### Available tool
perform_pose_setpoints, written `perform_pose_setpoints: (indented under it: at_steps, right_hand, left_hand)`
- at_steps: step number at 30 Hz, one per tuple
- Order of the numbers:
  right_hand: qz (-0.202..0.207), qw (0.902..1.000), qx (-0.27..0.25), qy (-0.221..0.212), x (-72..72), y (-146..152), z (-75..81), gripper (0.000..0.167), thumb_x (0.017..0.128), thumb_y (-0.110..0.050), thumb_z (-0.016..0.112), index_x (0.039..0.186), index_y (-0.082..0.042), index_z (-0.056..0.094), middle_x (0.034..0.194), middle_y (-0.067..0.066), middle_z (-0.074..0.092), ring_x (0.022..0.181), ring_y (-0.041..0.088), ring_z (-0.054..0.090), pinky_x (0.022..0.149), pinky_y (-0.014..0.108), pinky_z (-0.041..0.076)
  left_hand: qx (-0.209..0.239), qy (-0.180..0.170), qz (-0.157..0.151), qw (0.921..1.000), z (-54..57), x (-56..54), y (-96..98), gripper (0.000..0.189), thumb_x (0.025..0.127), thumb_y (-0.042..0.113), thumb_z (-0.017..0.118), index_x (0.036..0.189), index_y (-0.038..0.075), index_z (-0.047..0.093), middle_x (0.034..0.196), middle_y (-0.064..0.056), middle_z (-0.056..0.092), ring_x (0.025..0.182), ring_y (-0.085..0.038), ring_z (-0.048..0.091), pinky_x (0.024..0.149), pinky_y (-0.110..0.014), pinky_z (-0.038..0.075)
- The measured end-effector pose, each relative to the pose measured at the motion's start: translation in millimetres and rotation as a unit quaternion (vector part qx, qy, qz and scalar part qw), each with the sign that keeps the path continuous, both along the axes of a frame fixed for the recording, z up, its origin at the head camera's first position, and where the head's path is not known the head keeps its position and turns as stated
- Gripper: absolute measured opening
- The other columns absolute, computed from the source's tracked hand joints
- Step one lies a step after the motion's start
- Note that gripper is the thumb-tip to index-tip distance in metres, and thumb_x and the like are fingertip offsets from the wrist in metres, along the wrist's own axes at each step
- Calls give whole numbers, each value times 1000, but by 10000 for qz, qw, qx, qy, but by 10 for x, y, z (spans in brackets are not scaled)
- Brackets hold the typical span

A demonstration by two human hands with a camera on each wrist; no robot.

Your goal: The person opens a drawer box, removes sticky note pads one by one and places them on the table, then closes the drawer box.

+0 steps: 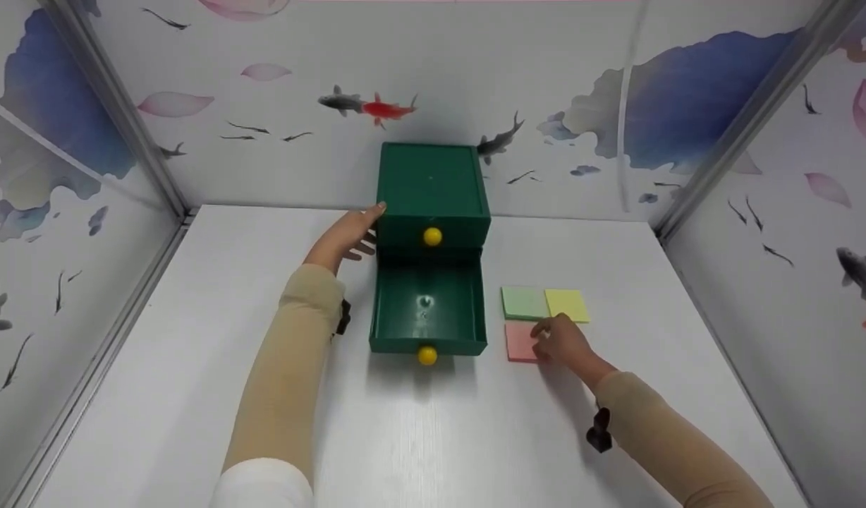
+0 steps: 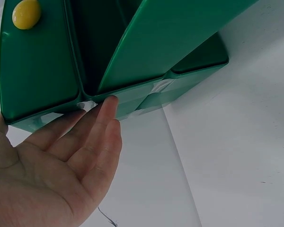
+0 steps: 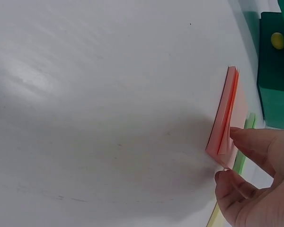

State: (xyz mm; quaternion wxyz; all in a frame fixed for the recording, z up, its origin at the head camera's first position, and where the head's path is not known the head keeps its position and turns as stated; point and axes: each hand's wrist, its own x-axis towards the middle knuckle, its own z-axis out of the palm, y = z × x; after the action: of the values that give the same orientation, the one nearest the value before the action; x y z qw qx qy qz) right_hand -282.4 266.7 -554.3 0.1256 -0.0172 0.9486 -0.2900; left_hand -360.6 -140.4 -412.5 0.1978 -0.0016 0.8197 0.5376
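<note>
A green two-drawer cabinet [image 1: 433, 180] with yellow round knobs stands against the back wall, its lower drawer [image 1: 380, 310] pulled out and its upper one in. My left hand [image 1: 352, 236] rests along the cabinet's left side, thumb at the top edge. In the left wrist view, its straight fingers [image 2: 106, 118] touch the taped side. To the right of the drawer, my right hand [image 1: 563, 342] pinches the right edge of the pink sticky note pad [image 1: 520, 343]. The pad's near edge shows sheets slightly parted in the right wrist view, one fingertip on top.
Behind the pink pad lie a light green sticky note pad [image 1: 523, 302] and a yellow one [image 1: 567, 305], side by side. The white table [image 1: 405, 444] is enclosed by printed panels [image 1: 264, 141] at the back and both sides.
</note>
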Motion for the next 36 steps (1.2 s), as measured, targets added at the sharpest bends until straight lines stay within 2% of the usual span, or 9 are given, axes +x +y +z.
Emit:
perform_pose_setpoints:
  at_steps: [7, 13, 17, 25, 33, 36]
  right_hand:
    - [-76, 10000, 29, -27, 20, -14, 57, 21, 83, -1, 73, 104, -1, 72, 112, 16, 59, 95, 27, 53, 79, 40, 49]
    - [141, 9999, 19, 9, 63, -54, 161, 24, 84, -3, 75, 107, 0, 71, 112, 17, 64, 99, 29, 60, 82, 45, 51]
    - [143, 9999, 26, -80, 95, -110, 216, 27, 84, -7, 77, 110, -1, 70, 116, 17, 64, 100, 30, 60, 86, 47, 50]
    - [269, 9994, 96, -189, 174, -235, 302, 31, 85, -15, 78, 113, -5, 70, 117, 12, 64, 96, 26, 59, 85, 43, 51]
    - [451, 9987, -72, -218, 293, -416, 375, 34, 83, -17, 81, 112, -7, 69, 113, 8, 64, 98, 25, 56, 84, 39, 51]
    - [679, 9973, -215, -171, 339, -496, 401, 36, 82, -18, 81, 113, -4, 69, 112, 9, 65, 97, 26, 56, 84, 39, 51]
  left_hand:
    - [-3, 12, -32, 10000, 3, 4, -10, 75, 101, 60, 33, 144, 0, 42, 135, -24, 49, 122, -40, 52, 101, -50, 41]
    - [-55, 43, 26, 10000, -6, -6, 0, 76, 100, 62, 33, 145, 0, 41, 135, -23, 50, 121, -39, 53, 100, -50, 42]
    - [-87, 28, 41, 9999, -4, -16, 6, 76, 100, 62, 33, 143, 0, 43, 134, -23, 51, 122, -40, 53, 100, -50, 43]
    - [-93, -28, 42, 9999, 14, -13, 10, 75, 100, 60, 33, 143, -1, 43, 134, -24, 50, 121, -40, 53, 99, -50, 43]
    - [-88, -29, 36, 10000, 6, -1, 4, 74, 100, 60, 32, 142, 0, 44, 133, -23, 51, 120, -39, 54, 99, -50, 43]
    - [-84, -13, 47, 10000, 7, 3, 4, 74, 101, 60, 32, 142, 0, 44, 133, -22, 51, 120, -39, 54, 99, -50, 43]
